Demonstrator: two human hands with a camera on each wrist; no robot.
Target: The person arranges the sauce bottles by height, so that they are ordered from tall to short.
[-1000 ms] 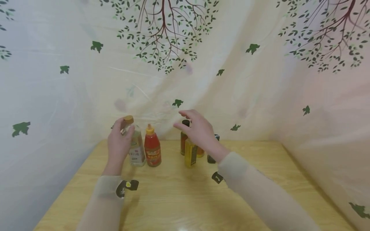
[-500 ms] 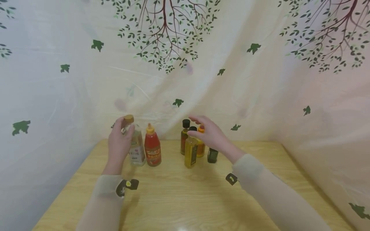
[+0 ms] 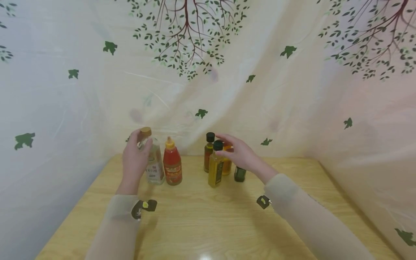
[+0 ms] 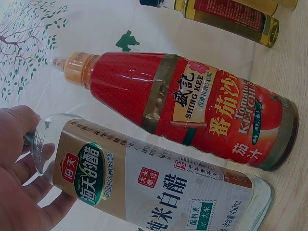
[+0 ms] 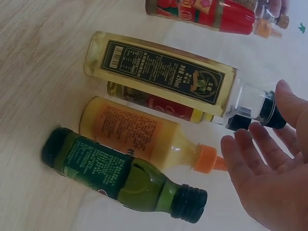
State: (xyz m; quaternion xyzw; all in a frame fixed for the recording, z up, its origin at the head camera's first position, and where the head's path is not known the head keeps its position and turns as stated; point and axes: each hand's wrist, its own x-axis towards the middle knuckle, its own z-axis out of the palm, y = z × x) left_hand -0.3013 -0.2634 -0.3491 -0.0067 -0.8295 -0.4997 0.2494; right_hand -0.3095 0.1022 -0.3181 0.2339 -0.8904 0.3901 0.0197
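On the worktop [image 3: 201, 224], the left hand [image 3: 134, 159] grips the upright vinegar [image 3: 155, 168] near its top, beside the ketchup [image 3: 173, 166], while the right hand [image 3: 241, 154], spread wide, is at the top of the front oil [image 3: 214, 171], seemingly not yet gripping, and neither looks lifted.

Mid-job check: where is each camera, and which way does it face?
Head: on the head, facing forward and down at the table; left hand, right hand and sleeves show.
Left wrist: on that wrist, facing the vinegar bottle and ketchup bottle; left hand shows.
Right wrist: on that wrist, facing the square yellow bottle and green bottle; right hand shows, plus a little of the left.
Shared: both wrist views show the ketchup bottle.
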